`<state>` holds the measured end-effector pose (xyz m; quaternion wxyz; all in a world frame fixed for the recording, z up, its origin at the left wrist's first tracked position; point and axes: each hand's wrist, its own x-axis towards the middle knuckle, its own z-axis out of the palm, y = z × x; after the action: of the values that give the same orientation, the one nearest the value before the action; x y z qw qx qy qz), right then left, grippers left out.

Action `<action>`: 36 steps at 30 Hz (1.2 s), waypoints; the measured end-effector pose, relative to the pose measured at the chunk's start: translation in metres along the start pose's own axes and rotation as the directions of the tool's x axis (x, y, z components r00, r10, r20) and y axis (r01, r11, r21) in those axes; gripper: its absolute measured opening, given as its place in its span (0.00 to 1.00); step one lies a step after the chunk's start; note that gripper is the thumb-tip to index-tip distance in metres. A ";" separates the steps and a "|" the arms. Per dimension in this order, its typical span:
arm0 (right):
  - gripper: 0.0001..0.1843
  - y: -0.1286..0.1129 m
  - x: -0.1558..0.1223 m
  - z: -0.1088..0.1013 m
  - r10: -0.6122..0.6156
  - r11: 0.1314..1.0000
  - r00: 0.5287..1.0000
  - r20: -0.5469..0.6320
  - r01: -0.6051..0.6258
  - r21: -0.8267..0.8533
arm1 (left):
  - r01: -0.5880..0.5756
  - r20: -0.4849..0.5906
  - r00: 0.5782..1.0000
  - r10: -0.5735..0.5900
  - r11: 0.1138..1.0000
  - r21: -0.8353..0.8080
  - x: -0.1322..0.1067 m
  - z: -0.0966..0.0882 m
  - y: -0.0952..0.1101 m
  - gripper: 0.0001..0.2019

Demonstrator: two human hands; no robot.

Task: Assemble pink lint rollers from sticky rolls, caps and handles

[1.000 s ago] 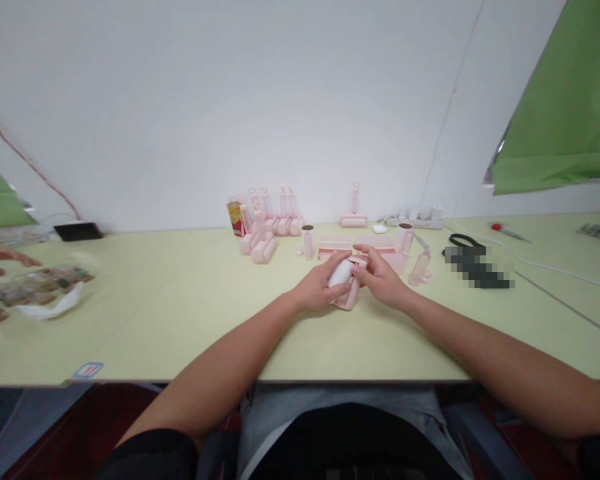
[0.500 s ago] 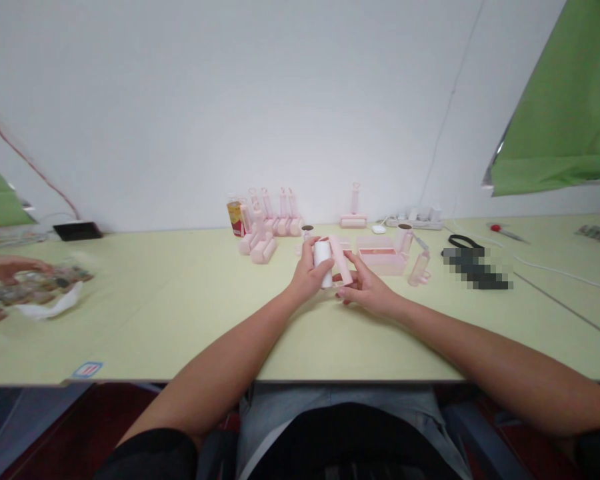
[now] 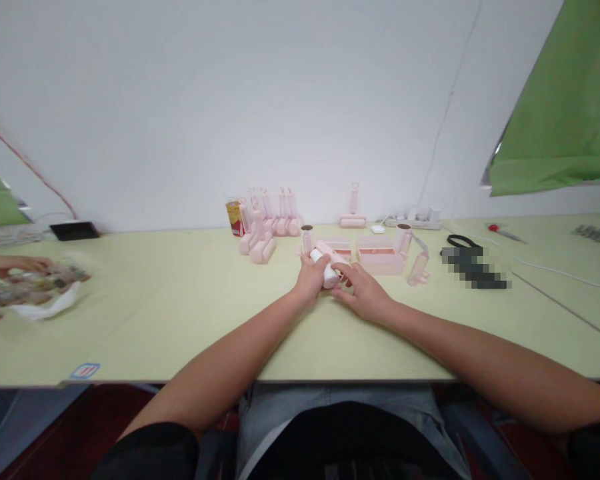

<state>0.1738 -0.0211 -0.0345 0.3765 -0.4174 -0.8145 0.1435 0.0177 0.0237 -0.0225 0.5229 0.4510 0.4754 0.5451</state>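
Observation:
Over the table, my left hand (image 3: 311,277) grips a lint roller whose white roll (image 3: 325,270) lies tilted across the fingers. Alongside the roll runs a pink plastic cover (image 3: 333,252), partly hidden by my hands. My right hand (image 3: 363,290) touches the near right end of the roller, thumb below and fingers above, closed on it. Just beyond my hands stand two pink open boxes, the right box (image 3: 380,263) with a reddish inside. A pink handle (image 3: 418,269) leans on the table to the right of that box.
Several assembled pink lint rollers (image 3: 263,248) stand at the back left beside a yellow-red box (image 3: 235,218). Another roller (image 3: 353,220) stands near the wall. A power strip (image 3: 415,222), a blurred black item (image 3: 475,267) and cables lie right. Another person's hand (image 3: 17,265) works far left.
The roller has turned in my left hand, so the roll's near end now points right and down. My right hand has closed in on that end. The view has shifted slightly.

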 end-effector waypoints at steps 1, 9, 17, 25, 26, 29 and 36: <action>0.30 0.001 0.000 0.000 0.002 1.000 1.000 0.005 -0.002 -0.018 | -0.024 -0.009 1.000 0.024 1.000 -0.002 0.000 0.000 -0.001 0.25; 0.23 0.007 0.004 0.003 -0.013 0.997 0.998 -0.063 0.017 0.069 | -0.076 -0.058 0.995 0.079 0.996 0.050 -0.004 0.006 -0.003 0.25; 0.32 0.014 0.004 0.011 0.084 0.936 0.994 -0.076 -0.053 0.347 | 0.004 -0.079 0.997 0.000 0.999 0.043 -0.006 0.011 0.000 0.24; 0.33 0.010 0.004 0.012 0.118 0.893 0.992 -0.050 -0.083 0.443 | 0.045 -0.122 0.992 -0.027 0.989 0.144 -0.006 0.010 -0.004 0.25; 0.32 0.009 0.004 0.012 0.113 0.893 0.993 -0.045 -0.082 0.442 | 0.052 -0.121 0.992 -0.034 0.987 0.151 -0.006 0.010 -0.005 0.25; 0.30 0.006 0.004 0.012 0.103 0.906 0.994 -0.035 -0.079 0.415 | 0.053 -0.101 0.994 -0.037 0.984 0.168 -0.005 0.008 -0.006 0.25; 0.32 0.000 0.004 0.007 0.058 0.955 0.998 0.025 -0.062 0.291 | -0.056 -0.138 0.987 0.080 0.984 0.171 0.000 0.003 -0.008 0.25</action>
<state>0.1674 -0.0170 -0.0371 0.4231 -0.3806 -0.7743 0.2767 0.0220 0.0236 -0.0303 0.4284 0.4685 0.5404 0.5523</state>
